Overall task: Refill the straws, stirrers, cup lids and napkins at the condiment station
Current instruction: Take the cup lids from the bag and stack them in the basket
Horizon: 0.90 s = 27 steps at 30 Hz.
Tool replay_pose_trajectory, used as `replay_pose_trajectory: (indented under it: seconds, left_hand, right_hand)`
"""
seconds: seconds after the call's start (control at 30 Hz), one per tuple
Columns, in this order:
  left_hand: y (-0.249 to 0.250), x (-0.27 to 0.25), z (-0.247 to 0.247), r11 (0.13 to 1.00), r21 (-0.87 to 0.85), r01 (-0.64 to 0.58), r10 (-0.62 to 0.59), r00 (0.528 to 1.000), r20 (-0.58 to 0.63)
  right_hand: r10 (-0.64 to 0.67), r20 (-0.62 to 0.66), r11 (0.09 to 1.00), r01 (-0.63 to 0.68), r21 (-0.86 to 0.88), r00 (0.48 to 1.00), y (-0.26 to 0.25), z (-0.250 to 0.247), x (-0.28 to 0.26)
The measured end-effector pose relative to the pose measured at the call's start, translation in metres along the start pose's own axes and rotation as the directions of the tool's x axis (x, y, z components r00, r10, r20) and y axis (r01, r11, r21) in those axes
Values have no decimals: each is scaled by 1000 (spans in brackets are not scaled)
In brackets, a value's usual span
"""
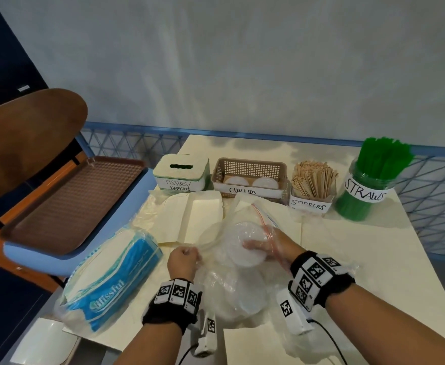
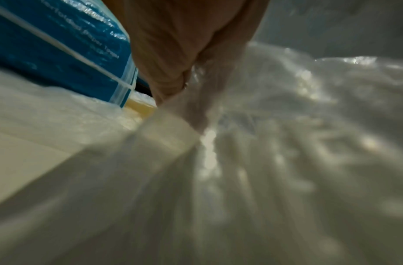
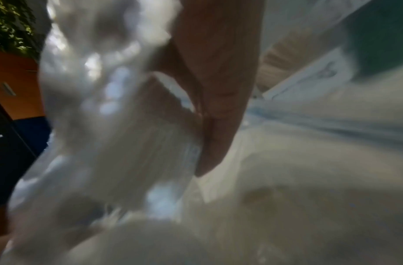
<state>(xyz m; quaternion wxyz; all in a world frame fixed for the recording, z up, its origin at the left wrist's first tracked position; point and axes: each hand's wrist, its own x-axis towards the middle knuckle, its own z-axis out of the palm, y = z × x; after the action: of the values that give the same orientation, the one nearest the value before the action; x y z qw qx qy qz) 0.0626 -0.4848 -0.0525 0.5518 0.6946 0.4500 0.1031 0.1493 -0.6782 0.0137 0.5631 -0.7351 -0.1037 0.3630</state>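
A clear zip bag [image 1: 232, 280] of cup lids lies in the middle of the table. My left hand [image 1: 184, 257] pinches the bag's plastic edge, which the left wrist view shows bunched in its fingers [image 2: 173, 78]. My right hand [image 1: 265, 246] is inside the bag, curled round a stack of clear lids [image 1: 245, 246]; the right wrist view shows its fingers [image 3: 216, 100] against the ribbed stack [image 3: 150, 143], blurred. Behind stand the tan CUP LIDS basket [image 1: 250, 168] with two lids, the TISSUES/NAPKINS box [image 1: 180, 175], the stirrers holder [image 1: 313, 184] and the green straws jar [image 1: 369, 183].
A blue pack of tissues [image 1: 110, 280] lies at the table's left, also in the left wrist view [image 2: 59, 44]. An open cream carton [image 1: 192, 214] sits behind the bag. A chair holding a brown tray [image 1: 66, 198] stands left of the table [image 1: 361, 259].
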Motion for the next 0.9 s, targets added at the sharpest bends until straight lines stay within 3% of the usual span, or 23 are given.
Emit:
replay_pose_trajectory:
  seconds: [0.13, 0.27, 0.33, 0.43, 0.5, 0.67, 0.8, 0.9]
  left_hand:
    - [3, 4, -3, 988, 147, -47, 49, 999, -13]
    - [9, 8, -9, 950, 305, -61, 38, 996, 82]
    - [21, 4, -17, 883, 455, -111, 56, 990, 132]
    - [52, 2, -32, 709, 658, -256, 149, 965, 215]
    - [84, 2, -38, 677, 655, -336, 236, 942, 239]
    - [167, 22, -23, 732, 485, -479, 365, 876, 313]
    - [207, 54, 12, 717, 449, -533, 389, 841, 377]
    - [214, 78, 34, 730, 462, -504, 328, 851, 411]
  right_hand:
    - [47, -97, 996, -54, -65, 994, -4, -29, 1]
    - [54, -212, 997, -62, -34, 976, -9, -61, 0]
    - [41, -291, 999, -45, -7, 956, -16, -75, 0]
    - [-4, -347, 997, 29, 68, 938, -35, -89, 1]
    - [-46, -359, 992, 85, 94, 932, -55, -92, 3]
    - [-71, -343, 978, 133, 161, 937, -113, -84, 28]
    - [22, -317, 976, 48, 211, 948, -140, -65, 73]
    - [80, -321, 993, -46, 112, 944, -137, -52, 114]
